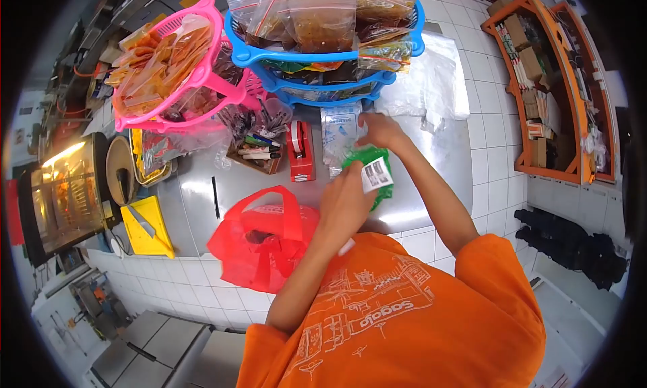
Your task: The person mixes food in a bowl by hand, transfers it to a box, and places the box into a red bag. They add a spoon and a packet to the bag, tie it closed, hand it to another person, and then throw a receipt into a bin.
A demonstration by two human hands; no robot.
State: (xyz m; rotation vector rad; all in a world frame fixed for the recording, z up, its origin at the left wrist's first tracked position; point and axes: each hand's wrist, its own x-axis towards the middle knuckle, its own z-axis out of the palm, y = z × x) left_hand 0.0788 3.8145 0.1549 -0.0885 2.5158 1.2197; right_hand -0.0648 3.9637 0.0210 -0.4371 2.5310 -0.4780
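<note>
My left hand (347, 202) is closed on a crinkled green plastic bag (383, 196), with a white printed slip (376, 175) showing against it. My right hand (381, 130) reaches past the bag, its fingers curled but apart, at the edge of a clear plastic packet with blue print (340, 125). I cannot see anything held in it. Below my left wrist a red carry bag (269, 236) stands at the table's near edge, its handle upright and dark contents partly showing.
Blue stacked baskets (323, 56) of filled pouches stand at the back, beside a pink basket (209, 74). A red tape dispenser (300, 152) and a box of pens (256, 155) sit midtable. At left, a knife (140, 221) lies on a yellow board (149, 236).
</note>
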